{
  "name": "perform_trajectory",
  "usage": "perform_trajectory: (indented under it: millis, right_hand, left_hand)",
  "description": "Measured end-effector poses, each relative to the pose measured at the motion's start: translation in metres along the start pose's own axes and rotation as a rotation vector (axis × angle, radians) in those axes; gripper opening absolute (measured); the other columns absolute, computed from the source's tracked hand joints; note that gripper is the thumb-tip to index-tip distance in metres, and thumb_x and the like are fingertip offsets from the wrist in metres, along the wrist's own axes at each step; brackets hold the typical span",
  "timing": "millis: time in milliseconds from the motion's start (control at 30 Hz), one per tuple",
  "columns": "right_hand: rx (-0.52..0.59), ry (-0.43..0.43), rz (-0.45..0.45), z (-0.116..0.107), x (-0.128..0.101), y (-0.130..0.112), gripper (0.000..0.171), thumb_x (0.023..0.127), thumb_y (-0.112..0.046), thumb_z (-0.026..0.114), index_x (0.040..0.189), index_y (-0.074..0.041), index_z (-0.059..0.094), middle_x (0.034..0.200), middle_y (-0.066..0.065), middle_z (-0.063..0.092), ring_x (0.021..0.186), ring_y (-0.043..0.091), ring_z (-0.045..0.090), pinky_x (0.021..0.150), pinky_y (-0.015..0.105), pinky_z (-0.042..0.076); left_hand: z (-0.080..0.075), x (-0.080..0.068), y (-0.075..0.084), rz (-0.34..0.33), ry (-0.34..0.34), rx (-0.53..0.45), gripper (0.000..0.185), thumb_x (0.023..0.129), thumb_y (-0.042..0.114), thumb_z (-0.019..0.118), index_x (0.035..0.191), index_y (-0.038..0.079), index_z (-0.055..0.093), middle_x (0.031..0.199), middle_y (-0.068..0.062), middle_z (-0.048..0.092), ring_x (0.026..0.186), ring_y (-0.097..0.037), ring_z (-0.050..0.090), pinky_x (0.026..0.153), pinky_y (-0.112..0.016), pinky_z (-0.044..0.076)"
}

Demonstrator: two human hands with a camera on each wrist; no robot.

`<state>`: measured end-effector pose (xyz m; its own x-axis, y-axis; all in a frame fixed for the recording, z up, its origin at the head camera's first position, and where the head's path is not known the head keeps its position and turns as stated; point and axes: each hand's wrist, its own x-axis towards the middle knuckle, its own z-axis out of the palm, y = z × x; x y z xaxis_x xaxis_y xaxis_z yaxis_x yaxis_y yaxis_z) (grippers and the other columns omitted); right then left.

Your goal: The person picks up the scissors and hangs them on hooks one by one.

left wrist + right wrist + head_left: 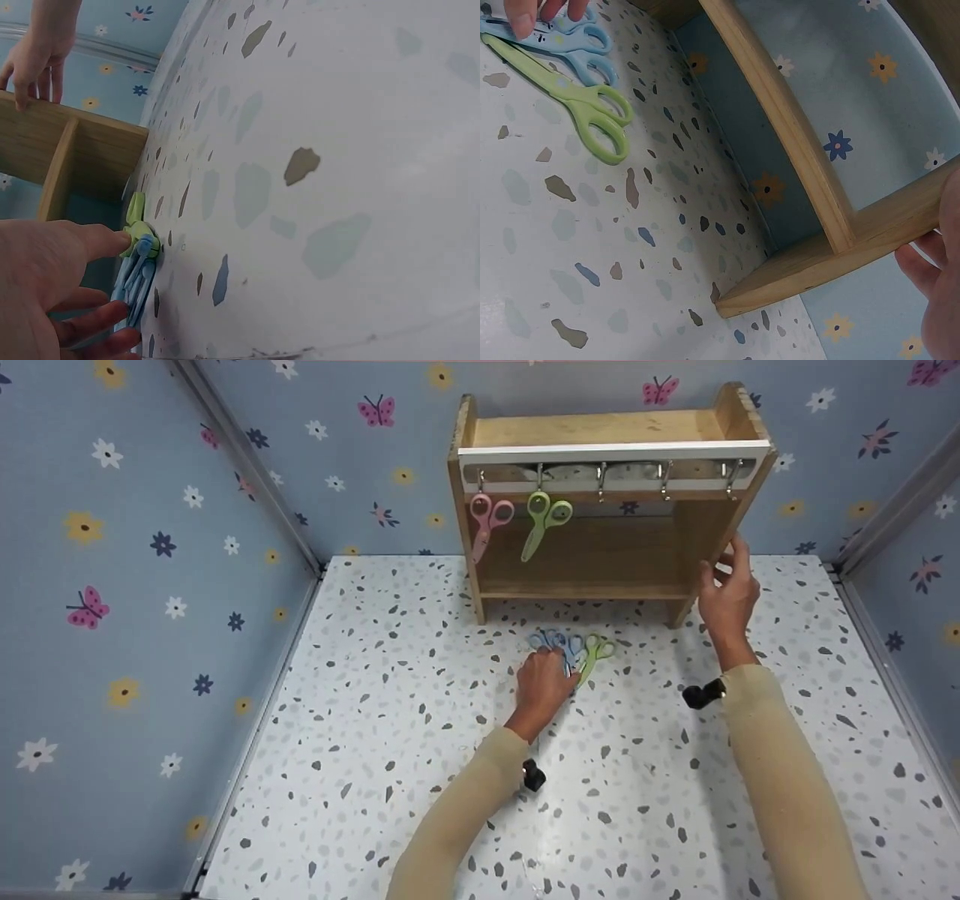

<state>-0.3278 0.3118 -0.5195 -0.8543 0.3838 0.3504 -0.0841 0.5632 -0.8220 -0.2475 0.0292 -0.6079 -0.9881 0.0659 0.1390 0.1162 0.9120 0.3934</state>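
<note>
- Left hand (543,682): fingers extended and loosely bent, thumb held apart from them, directly over the scissors on the tabletop. Firm contact cannot be confirmed.
- Right hand (730,598): at 2 o'clock from the left hand. Bent fingers touch the outer side of the right side panel (703,525); whether they clamp it cannot be told.
- Blue scissors (576,57): overlapping on the tabletop, between 12 and 1 o'clock from the left hand, partly covered by it; more than one pair of handles is visible.
- Lime-green scissors (564,90): flat on the tabletop beside the blue ones, at 2 o'clock from the left hand, handles pointing away from the person.
- Wooden hook rack (592,429): upright, at 1 o'clock from the left hand. Five metal hooks line its front rail (634,474).
- Pink scissors (487,524): hanging by a handle loop from the hook at the rail's 9 o'clock end.
- Hanging green scissors (538,523): suspended likewise from the adjacent hook, at 12 o'clock from the left hand.
- Tabletop (390,690): white, terrazzo-patterned.
- Floral partition (150,660): pale blue, bordering the tabletop at 9 o'clock.
</note>
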Motion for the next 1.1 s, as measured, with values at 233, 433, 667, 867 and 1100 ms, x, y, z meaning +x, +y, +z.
perform_trajectory:
  millis: [233,433,667,867,1100]
  right_hand:
    - [-0.015,0.025,-0.055,0.000,-0.002,0.002,0.055,0.117,-0.015,0.060,0.170,-0.023,0.048,0.158,0.016,0.069,0.145,0.033,0.070,0.122,0.053,0.056]
    - [-0.025,0.018,-0.045,0.000,-0.002,0.001,0.056,0.117,-0.015,0.059,0.171,-0.024,0.046,0.161,0.015,0.067,0.147,0.033,0.068,0.123,0.052,0.055]
    - [-0.021,0.013,-0.030,0.000,-0.002,0.000,0.057,0.117,-0.015,0.060,0.171,-0.025,0.046,0.162,0.013,0.067,0.147,0.031,0.068,0.124,0.050,0.055]
    - [-0.019,0.002,-0.005,-0.001,-0.002,-0.002,0.057,0.117,-0.017,0.060,0.171,-0.029,0.045,0.166,0.005,0.064,0.149,0.027,0.067,0.125,0.047,0.055]
    - [-0.008,0.010,-0.017,-0.001,-0.002,0.000,0.057,0.116,-0.016,0.060,0.171,-0.026,0.046,0.163,0.010,0.066,0.147,0.030,0.069,0.124,0.049,0.055]
  left_hand:
    - [0.002,0.000,0.000,0.008,0.005,0.002,0.027,0.096,0.035,0.087,0.095,0.008,0.082,0.100,-0.011,0.081,0.091,-0.028,0.079,0.076,-0.045,0.068]
    - [0.001,-0.001,-0.001,0.010,0.002,-0.008,0.026,0.096,0.032,0.086,0.088,0.008,0.080,0.098,-0.012,0.080,0.089,-0.030,0.079,0.075,-0.045,0.067]
    - [0.000,-0.001,-0.002,0.010,-0.008,-0.015,0.024,0.098,0.027,0.085,0.088,0.006,0.081,0.099,-0.014,0.080,0.090,-0.032,0.079,0.078,-0.046,0.067]
    - [0.028,0.010,-0.018,0.029,0.041,-0.084,0.025,0.090,0.020,0.085,0.073,0.010,0.072,0.087,-0.010,0.076,0.076,-0.026,0.074,0.066,-0.043,0.062]
    - [0.052,0.021,-0.033,-0.015,0.032,-0.225,0.041,0.086,0.015,0.084,0.064,0.021,0.050,0.072,0.002,0.059,0.065,-0.015,0.054,0.059,-0.033,0.048]
